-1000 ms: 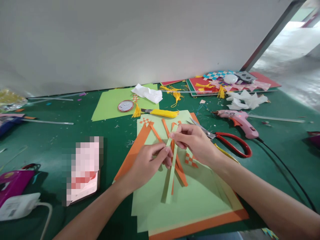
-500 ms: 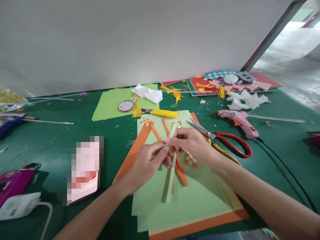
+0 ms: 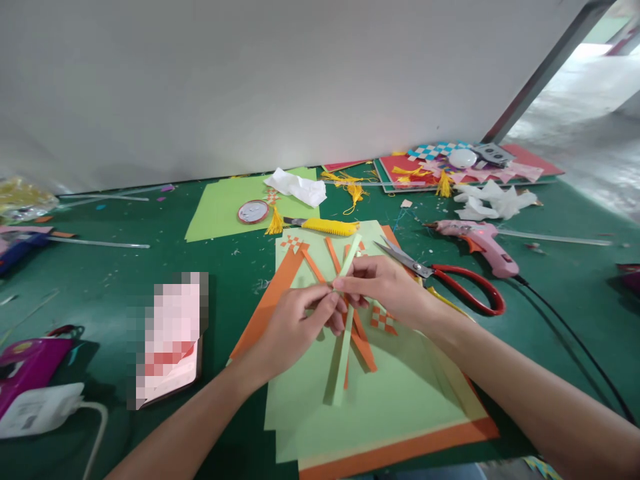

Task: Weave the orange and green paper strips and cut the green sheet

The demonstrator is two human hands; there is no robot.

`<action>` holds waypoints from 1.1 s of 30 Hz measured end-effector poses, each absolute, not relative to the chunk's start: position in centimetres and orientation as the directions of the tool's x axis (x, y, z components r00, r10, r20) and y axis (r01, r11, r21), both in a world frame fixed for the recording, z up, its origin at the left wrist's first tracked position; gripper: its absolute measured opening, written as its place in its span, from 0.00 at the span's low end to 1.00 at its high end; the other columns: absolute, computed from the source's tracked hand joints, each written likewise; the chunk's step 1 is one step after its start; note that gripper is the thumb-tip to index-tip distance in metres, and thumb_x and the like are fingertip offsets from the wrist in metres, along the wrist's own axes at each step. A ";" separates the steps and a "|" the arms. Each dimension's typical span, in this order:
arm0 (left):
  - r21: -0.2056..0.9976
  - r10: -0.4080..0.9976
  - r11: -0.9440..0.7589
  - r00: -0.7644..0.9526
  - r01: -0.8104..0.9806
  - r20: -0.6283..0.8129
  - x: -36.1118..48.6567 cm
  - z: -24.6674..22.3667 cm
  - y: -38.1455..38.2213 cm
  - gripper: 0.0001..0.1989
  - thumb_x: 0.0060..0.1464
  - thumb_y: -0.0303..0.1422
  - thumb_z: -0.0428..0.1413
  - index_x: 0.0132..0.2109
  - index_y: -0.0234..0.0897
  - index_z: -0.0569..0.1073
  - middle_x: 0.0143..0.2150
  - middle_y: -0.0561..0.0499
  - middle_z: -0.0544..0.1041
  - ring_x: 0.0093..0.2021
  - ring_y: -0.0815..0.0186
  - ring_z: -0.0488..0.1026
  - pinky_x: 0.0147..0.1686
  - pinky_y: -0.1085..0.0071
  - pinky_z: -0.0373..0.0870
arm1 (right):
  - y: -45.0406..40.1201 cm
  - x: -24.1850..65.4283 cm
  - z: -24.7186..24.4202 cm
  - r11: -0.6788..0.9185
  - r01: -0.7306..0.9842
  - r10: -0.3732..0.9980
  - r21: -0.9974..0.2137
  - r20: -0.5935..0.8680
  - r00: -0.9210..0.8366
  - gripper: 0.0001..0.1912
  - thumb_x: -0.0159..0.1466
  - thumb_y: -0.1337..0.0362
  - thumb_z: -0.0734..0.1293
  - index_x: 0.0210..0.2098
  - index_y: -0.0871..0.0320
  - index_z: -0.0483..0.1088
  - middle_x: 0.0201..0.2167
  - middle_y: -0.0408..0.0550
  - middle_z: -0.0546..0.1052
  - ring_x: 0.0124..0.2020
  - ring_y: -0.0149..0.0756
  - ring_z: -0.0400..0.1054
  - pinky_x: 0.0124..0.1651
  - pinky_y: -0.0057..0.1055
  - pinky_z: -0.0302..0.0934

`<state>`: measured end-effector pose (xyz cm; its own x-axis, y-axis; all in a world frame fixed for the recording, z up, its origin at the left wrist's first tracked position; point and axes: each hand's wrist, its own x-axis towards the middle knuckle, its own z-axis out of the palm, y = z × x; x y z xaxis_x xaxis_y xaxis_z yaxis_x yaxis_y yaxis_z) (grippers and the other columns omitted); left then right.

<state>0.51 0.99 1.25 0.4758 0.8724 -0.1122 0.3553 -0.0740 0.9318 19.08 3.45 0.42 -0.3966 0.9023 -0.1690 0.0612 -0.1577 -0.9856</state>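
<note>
Left hand [image 3: 297,325] and right hand [image 3: 383,285] pinch what seems one folded pale green strip [image 3: 343,357] where their fingertips meet, its upper end farther right than half a second ago, long axis pointing away and slightly right; beyond the grip, one yellow cutter [image 3: 330,227]; rightward, one pair of scissors [image 3: 424,271]

No lettering seems legible.
</note>
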 end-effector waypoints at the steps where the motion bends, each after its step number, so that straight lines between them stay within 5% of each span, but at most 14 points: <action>1: 0.933 0.872 -0.073 0.476 0.352 -0.112 0.5 1.2 1.0 0.16 0.65 0.35 0.45 0.33 0.34 0.72 0.25 0.51 0.77 0.26 0.68 0.72 0.29 0.73 0.64 | 3.4 19.1 0.4 -0.158 0.056 0.904 -0.986 -0.167 -0.393 0.16 0.57 0.54 0.71 0.22 0.59 0.69 0.18 0.40 0.67 0.21 0.27 0.59 0.25 0.28 0.51; 18: 0.926 0.863 -0.071 0.489 0.371 -0.130 0.4 1.3 0.9 0.17 0.67 0.36 0.45 0.33 0.35 0.72 0.25 0.53 0.77 0.27 0.69 0.71 0.29 0.73 0.62 | 4.0 19.7 0.6 -0.145 -0.092 0.942 -0.985 -0.109 -0.316 0.16 0.57 0.56 0.72 0.22 0.59 0.66 0.17 0.40 0.68 0.19 0.26 0.58 0.26 0.29 0.52; 25: 0.919 0.877 -0.107 0.471 0.379 -0.092 0.5 1.1 1.1 0.17 0.67 0.37 0.45 0.33 0.35 0.72 0.25 0.53 0.77 0.25 0.70 0.70 0.27 0.73 0.61 | 3.7 19.4 0.6 -0.140 0.102 0.908 -0.985 -0.169 -0.382 0.15 0.56 0.57 0.72 0.22 0.60 0.69 0.18 0.40 0.69 0.20 0.26 0.60 0.23 0.27 0.49; 33: 0.921 0.878 -0.101 0.469 0.377 -0.096 0.4 1.2 1.0 0.17 0.67 0.37 0.46 0.34 0.36 0.73 0.25 0.54 0.77 0.25 0.71 0.71 0.27 0.74 0.61 | 4.1 19.9 0.8 -0.109 0.081 0.934 -0.991 -0.130 -0.333 0.15 0.56 0.57 0.72 0.21 0.60 0.70 0.18 0.42 0.69 0.21 0.27 0.60 0.25 0.28 0.50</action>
